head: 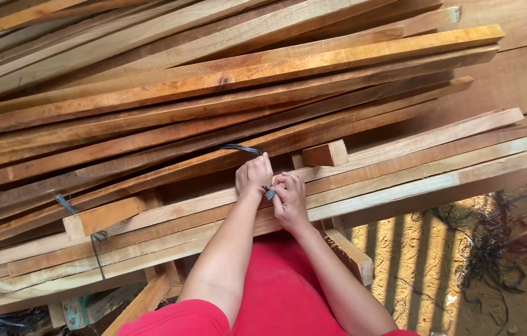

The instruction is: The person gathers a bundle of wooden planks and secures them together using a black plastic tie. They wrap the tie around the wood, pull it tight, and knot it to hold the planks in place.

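Observation:
My left hand and my right hand meet over a bundle of long wooden planks. Both hands pinch a thin dark wire or strap that loops up over the planks from behind my left hand. A small twisted end of the wire shows between my fingers. My left hand is fisted on the wire; my right hand's fingers are curled at the knot. A short wooden block sits on the planks just right of my hands.
A large pile of long wooden battens fills the upper view. Another dark tie wraps the bundle at left, beside a second block. Loose dark wire scraps lie on the sandy ground at right.

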